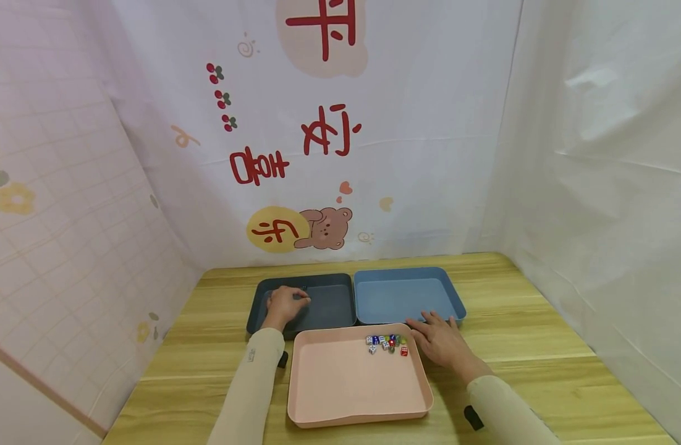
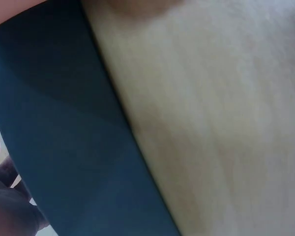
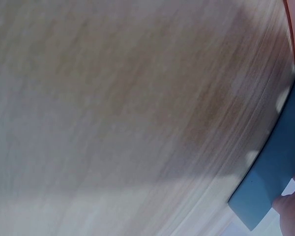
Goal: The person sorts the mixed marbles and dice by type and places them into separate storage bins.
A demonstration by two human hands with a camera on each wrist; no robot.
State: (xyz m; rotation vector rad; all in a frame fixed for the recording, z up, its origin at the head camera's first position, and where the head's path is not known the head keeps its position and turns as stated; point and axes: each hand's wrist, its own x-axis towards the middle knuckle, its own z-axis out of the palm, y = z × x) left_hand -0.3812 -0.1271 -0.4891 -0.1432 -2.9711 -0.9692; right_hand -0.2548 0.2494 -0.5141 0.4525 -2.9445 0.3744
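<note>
My left hand (image 1: 285, 304) is over the dark navy tray (image 1: 335, 309), its thumb and index fingertips close together; whether they pinch something I cannot tell. Just beyond the fingers, a small dark item (image 1: 304, 287) lies by the tray's far wall. My right hand (image 1: 442, 341) has its fingers spread, the fingertips at the near rim of the light blue tray (image 1: 407, 300). Between the hands sits the pink tray (image 1: 351, 389). White dice (image 1: 369, 340), blue dice, red dice (image 1: 404, 351) and several greenish marbles (image 1: 403, 340) cluster in its far right corner.
The three trays stand close together on a wood-grain table (image 1: 518, 346), navy and light blue side by side behind the pink one. White printed cloth (image 1: 418, 154) hangs behind the table and at both sides.
</note>
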